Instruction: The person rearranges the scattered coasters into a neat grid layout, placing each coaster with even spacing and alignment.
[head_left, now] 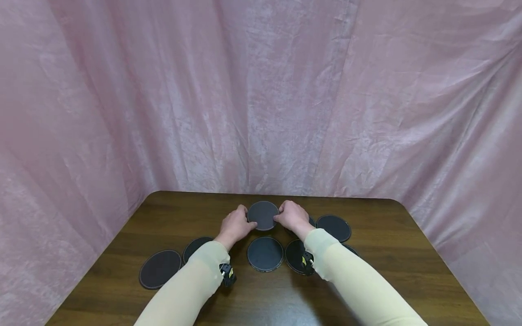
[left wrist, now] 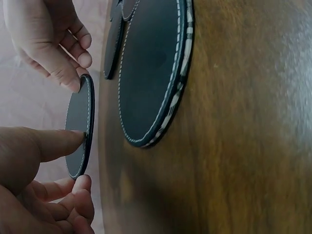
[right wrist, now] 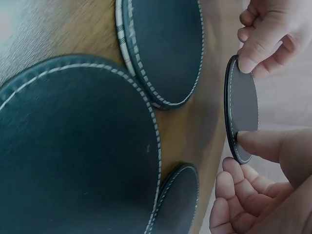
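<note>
A round black coaster (head_left: 263,216) with pale stitching round its rim is held between the two hands near the far side of the table. My left hand (head_left: 236,224) pinches its left edge, thumb on the top face and fingers at the rim. On the opposite edge, my right hand (head_left: 292,215) grips it the same way. Both wrist views show the held coaster (left wrist: 78,126) raised off the wood, with the pink cloth behind it. Just nearer than the hands lies another coaster (head_left: 265,253), its side edge patterned black and white.
More black coasters lie on the brown wooden table (head_left: 261,308): one at far left (head_left: 160,269), one partly under the left forearm (head_left: 197,246), one by the right wrist (head_left: 297,257), and one at back right (head_left: 333,227). Others are partly hidden by the right arm. A pink curtain (head_left: 261,99) hangs behind.
</note>
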